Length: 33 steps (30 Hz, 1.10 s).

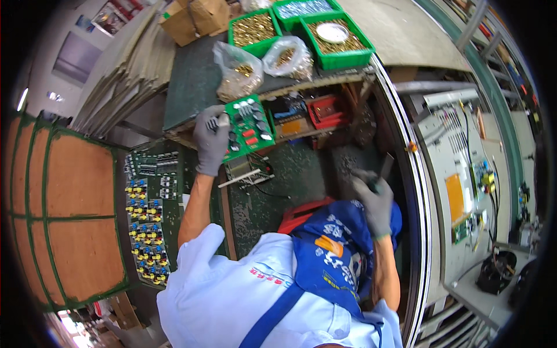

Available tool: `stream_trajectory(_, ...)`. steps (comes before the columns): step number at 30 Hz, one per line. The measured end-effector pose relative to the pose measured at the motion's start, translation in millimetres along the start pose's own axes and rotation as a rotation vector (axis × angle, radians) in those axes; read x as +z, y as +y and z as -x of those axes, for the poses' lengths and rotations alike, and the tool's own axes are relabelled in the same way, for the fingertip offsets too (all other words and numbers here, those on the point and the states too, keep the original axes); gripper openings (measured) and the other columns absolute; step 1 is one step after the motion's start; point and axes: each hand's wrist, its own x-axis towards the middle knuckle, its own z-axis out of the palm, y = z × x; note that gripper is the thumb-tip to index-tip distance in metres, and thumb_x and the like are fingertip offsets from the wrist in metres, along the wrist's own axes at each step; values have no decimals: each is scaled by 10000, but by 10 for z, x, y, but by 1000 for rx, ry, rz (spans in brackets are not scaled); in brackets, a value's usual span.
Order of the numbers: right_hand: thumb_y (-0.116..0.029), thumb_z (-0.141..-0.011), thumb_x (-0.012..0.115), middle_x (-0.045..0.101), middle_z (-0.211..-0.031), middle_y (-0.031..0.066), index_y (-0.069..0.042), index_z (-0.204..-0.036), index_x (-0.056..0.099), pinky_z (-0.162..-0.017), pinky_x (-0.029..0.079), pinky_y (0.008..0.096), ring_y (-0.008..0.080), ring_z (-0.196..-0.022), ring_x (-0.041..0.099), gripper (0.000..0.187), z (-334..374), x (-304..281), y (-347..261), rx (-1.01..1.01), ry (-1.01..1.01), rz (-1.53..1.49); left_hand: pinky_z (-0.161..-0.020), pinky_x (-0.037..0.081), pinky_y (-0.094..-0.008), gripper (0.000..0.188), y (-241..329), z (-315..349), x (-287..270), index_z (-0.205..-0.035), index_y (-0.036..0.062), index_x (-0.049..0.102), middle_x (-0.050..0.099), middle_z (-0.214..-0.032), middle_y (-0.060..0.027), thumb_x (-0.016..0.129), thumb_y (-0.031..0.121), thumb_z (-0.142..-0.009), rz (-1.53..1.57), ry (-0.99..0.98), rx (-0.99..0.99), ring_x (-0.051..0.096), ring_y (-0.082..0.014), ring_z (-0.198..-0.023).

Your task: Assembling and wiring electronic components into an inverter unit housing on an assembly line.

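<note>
My left hand (211, 139), in a grey glove, is closed on the left edge of a green circuit board (248, 124). The board is held up in front of the bench, with black round parts, red parts and pale blocks on its face. Lower at the right, by my apron, my right hand (374, 200) wears the same kind of glove. Its fingers are wrapped round a hand tool (386, 168) with a dark grip and a short grey shaft pointing up; its exact kind is hard to make out.
Green bins (342, 58) of small brass-coloured parts and open plastic bags (239, 78) stand on the bench (188, 81). Below is a red tray (328, 111). Several circuit boards (148, 243) lie at left. A metal-edged conveyor (415, 191) carries a grey chassis (458, 151) at right.
</note>
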Motion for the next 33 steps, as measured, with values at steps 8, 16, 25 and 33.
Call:
stream_trajectory(8,-224,-848,790,672,-893,7,11,-1141,656,-642,481,242,77,-721,593,399,104,186,377,253,-244,-434,-918,510,-350,206,1220,1054,738,-1062,6,677,670,-1075,-124,645,36,-861,503,-480,-302,652,-247,-1028)
stream_trajectory(16,-185,-858,728,725,-1020,101,20,-1154,640,-791,599,302,159,-865,718,371,654,-129,771,378,-128,-810,-936,500,-331,524,1242,1871,1271,-1335,-14,559,627,-1221,-151,728,204,-890,372,-570,-310,610,-208,-1104)
stream_trajectory(25,-188,-840,714,716,-1060,105,38,-1215,614,-813,583,295,148,-883,700,450,818,-185,959,383,-73,-731,-858,531,-323,442,1212,2108,1223,-1273,-9,585,657,-1122,-129,706,141,-875,554,-797,-423,655,-197,-991)
stream_trajectory(33,-176,-814,711,708,-1054,99,35,-1204,596,-786,584,275,142,-859,704,458,863,-253,1076,352,-86,-725,-840,534,-298,466,1316,2137,1187,-1290,-9,562,658,-1085,-102,697,117,-862,720,-789,-542,646,-148,-968)
